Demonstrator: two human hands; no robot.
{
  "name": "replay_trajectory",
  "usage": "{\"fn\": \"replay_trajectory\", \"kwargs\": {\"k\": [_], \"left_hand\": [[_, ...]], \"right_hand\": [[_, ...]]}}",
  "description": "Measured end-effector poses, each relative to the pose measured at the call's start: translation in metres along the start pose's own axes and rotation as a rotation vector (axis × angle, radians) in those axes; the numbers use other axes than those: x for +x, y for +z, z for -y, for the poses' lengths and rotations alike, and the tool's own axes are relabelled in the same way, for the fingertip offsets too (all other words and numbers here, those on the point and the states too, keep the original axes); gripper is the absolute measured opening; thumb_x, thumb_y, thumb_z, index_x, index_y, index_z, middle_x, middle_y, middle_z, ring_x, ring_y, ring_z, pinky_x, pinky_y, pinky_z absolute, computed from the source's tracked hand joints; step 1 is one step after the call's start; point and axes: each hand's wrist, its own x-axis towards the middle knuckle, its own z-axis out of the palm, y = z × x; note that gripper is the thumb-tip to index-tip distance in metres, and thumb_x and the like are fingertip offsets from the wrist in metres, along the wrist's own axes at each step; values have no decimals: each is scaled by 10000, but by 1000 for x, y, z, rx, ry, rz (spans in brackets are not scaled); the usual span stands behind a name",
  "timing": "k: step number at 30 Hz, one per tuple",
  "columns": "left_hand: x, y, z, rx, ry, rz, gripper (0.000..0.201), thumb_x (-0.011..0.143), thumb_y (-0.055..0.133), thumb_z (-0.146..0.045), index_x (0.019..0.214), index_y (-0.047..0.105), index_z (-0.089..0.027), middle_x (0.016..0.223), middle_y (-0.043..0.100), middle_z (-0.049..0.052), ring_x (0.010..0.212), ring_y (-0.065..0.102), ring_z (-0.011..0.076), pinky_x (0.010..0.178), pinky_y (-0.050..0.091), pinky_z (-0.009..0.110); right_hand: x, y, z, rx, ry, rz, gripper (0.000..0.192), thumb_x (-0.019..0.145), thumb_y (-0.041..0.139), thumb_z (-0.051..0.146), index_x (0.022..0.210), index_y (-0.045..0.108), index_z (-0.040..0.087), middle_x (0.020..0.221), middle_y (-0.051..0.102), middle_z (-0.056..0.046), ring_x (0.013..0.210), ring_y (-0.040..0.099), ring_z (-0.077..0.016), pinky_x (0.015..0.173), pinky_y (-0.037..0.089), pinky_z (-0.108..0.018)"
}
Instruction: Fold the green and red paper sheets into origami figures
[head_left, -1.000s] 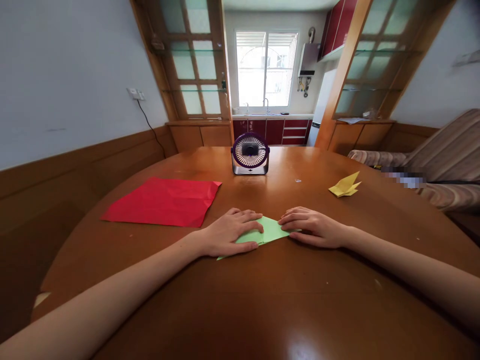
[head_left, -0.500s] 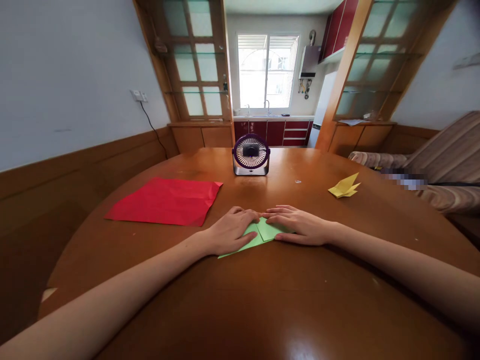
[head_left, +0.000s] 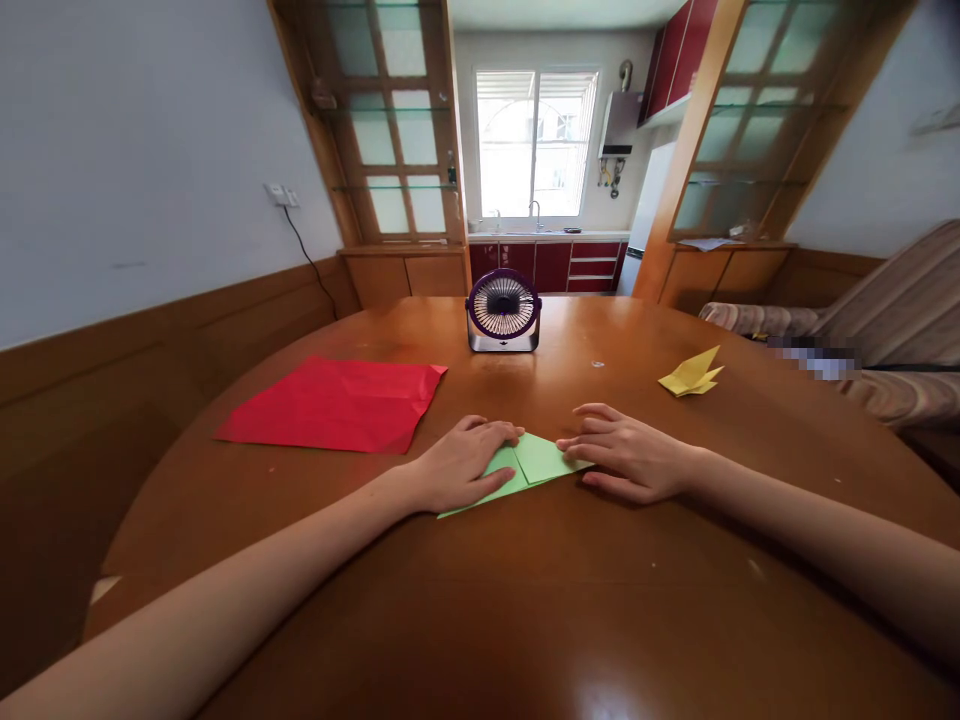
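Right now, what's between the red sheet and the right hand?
In the head view: first the left hand, resting on the folded green paper, then the paper's uncovered part, reaching the right hand.

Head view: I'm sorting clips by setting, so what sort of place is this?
Probably a home's kitchen-diner: a wooden table in front, red kitchen cabinets beyond, and a striped upholstered seat at the right.
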Motion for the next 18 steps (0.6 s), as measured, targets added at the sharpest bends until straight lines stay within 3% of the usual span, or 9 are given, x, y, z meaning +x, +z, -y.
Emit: {"fn": "replay_trajectory", "kwargs": {"k": [9,14,18], "left_hand": [[-2,0,0,34,-8,52,415,958,455,-431,1286,492,-179,1455,467,121,1361,413,254,1137,243,441],[-3,0,5,-6,-35,73,455,972,429,-493,1302,528,-196,1489,426,93,1423,314,234,1171,207,422],[-2,-2,6,11,-57,79,441,988,397,-481,1290,554,-200,1493,418,98,1399,360,225,1137,277,406]], "right_hand": [[-25,-2,3,72,-27,-188,153,917,438,201,943,587,182,843,691,-72,769,553,-195,904,388,-426],[-26,4,-1,112,-2,-266,177,941,436,206,908,607,174,780,676,-65,739,564,-184,833,432,-396],[-22,6,-2,111,64,-289,172,944,452,172,912,621,178,770,681,-52,749,585,-174,808,461,-372]]}}
